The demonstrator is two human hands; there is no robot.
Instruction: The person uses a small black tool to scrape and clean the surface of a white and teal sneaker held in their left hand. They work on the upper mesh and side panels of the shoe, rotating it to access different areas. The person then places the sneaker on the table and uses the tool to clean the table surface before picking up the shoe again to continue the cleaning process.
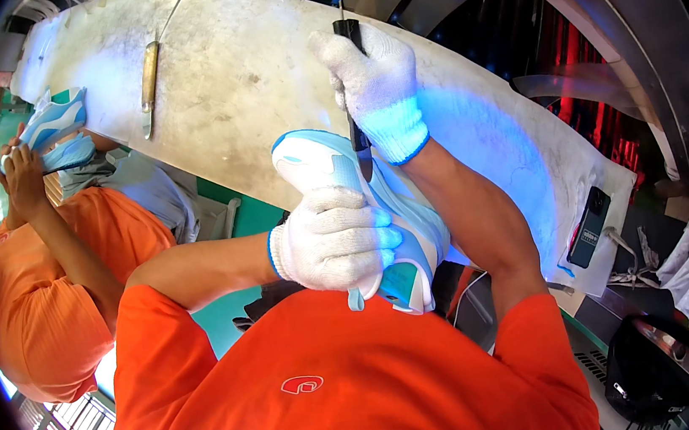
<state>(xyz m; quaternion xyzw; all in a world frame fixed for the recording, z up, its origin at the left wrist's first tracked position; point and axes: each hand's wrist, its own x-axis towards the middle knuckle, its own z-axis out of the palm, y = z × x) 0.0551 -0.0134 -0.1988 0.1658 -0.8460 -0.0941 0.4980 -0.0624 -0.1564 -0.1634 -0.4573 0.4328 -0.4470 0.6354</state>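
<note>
My left hand [334, 237], in a white knit glove, is closed around a light blue and white sports shoe [411, 199], held in front of my chest with its toe toward the bench. My right hand [375, 71], gloved the same way, is wrapped round a black-handled tool [348, 34]. A thin metal tip sticks up from the upper end of this tool. At its lower end a flat metal blade lies against or just over the upper of the shoe; I cannot tell if it touches.
A pale, stained bench [236, 83] spans the far side, bearing a wooden-handled knife [149, 77] at left and a black phone [590, 225] at right. Beyond it rise curved metal guards [637, 20] and red-lit parts. At left a co-worker in orange [71, 280] holds a similar shoe [53, 121].
</note>
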